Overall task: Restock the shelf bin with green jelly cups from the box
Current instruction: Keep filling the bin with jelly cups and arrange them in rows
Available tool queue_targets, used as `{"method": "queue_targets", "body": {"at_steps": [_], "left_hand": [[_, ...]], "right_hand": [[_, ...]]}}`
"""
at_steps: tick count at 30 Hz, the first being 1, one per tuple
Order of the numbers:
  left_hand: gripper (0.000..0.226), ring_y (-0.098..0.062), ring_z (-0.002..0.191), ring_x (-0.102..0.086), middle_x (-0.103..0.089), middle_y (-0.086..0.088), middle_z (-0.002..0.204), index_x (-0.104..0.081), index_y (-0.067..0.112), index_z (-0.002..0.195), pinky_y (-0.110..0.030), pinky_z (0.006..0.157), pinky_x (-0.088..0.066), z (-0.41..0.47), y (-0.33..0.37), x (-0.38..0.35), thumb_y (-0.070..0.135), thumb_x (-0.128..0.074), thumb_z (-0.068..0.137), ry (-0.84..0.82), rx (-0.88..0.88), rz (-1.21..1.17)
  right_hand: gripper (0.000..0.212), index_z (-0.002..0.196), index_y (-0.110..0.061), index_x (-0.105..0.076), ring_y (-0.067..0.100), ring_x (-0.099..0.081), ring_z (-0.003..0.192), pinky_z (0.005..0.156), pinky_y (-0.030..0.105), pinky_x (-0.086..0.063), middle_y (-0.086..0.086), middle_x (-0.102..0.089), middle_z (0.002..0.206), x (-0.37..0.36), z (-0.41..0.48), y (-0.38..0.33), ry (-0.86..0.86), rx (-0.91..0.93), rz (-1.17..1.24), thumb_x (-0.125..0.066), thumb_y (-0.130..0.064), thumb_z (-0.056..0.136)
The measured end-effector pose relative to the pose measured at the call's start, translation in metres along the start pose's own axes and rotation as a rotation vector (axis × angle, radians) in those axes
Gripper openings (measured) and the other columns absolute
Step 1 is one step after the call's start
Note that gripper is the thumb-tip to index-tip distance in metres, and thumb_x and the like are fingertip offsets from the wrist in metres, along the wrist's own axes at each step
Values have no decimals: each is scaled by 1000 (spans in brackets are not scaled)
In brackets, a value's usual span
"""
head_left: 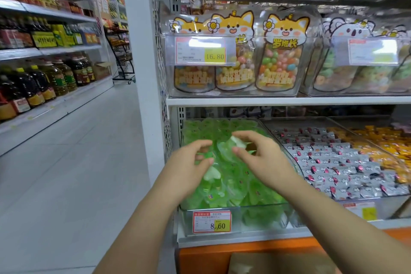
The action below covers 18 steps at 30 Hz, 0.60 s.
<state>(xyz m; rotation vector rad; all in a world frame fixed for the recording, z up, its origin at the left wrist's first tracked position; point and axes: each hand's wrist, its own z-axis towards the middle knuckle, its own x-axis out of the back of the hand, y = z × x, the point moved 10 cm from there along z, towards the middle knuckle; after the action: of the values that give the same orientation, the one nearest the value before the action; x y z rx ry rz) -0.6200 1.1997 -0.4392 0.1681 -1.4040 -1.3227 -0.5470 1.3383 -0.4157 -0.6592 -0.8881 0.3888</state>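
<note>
**Green jelly cups [233, 184] almost fill the bin**

The cups lie heaped in the clear shelf bin [262, 208], up to its rim, so the job looks nearly done. The box [278, 262] sits low, under the shelf, too blurry to see inside. Both arms reach out over the pile. The left hand [191, 160] and right hand [262, 158] curl their fingers, and each seems to pinch a cup.
</note>
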Motion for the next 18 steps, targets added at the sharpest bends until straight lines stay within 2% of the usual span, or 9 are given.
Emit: {"method": "queue_targets", "body": {"at_steps": [3,4,7,9,11,13,15,16,18], "left_hand": [[41,-9,90,-67,-63,2,115,-48,22,132,-22,78,-55,-2,3,-8,23,-57,92,-68,115,-444],[39,-13,89,-69,-64,-2,115,-48,21,131,-25,75,-57,-3,4,-13,25,-55,93,-90,171,-596],[29,-15,81,-71,-69,-5,107,-55,17,121,-23,65,-57,-2,4,-16,22,-53,92,-71,267,-980],[24,-11,75,-71,-72,-1,90,-58,18,114,-20,63,-56,1,1,-13,14,-56,90,-3,274,-1092],[28,-8,75,-69,-71,-2,91,-59,18,115,-20,67,-56,5,-8,-9,9,-59,88,76,254,-1026],[32,-9,80,-69,-69,-2,97,-61,19,118,-26,78,-56,10,-18,1,11,-64,87,169,209,-722],[29,-12,87,-68,-71,-2,101,-65,22,115,-30,89,-51,14,-20,8,17,-66,86,225,168,-374],[27,-11,88,-67,-71,-2,103,-66,22,114,-26,87,-50,16,-19,7,19,-65,87,235,160,-241],[25,-10,82,-66,-70,-1,97,-66,19,114,-18,70,-46,21,-21,1,17,-62,90,237,160,-100]], "right_hand": [[29,113,-20,-59,1,-60,80,84,28,-53,-11,-59,94,-7,6,-7,-43,-101,491,-61,-7,87],[32,113,-21,-57,-1,-59,75,82,27,-54,-7,-56,94,-11,6,-11,-56,-110,609,-59,-3,87],[36,109,-26,-55,-6,-57,69,71,13,-49,-6,-54,96,-17,7,-26,-58,-36,629,-60,2,85],[33,104,-25,-57,-5,-58,83,77,11,-47,-8,-59,100,-19,11,-32,-51,31,497,-63,0,84],[28,100,-24,-59,1,-59,96,86,15,-47,-10,-63,100,-19,16,-30,-47,59,334,-66,-4,82],[27,101,-24,-60,5,-61,100,94,22,-46,-10,-66,100,-17,20,-20,-50,46,209,-67,-7,82],[27,107,-23,-63,4,-60,102,98,21,-42,-9,-66,104,-14,20,-5,-57,16,69,-66,-9,83],[27,109,-21,-64,3,-58,102,96,16,-39,-9,-65,107,-13,19,1,-62,8,-15,-65,-11,84],[28,113,-20,-65,-7,-56,89,82,8,-33,-8,-65,112,-14,16,10,-81,11,-163,-64,-14,86]]}}
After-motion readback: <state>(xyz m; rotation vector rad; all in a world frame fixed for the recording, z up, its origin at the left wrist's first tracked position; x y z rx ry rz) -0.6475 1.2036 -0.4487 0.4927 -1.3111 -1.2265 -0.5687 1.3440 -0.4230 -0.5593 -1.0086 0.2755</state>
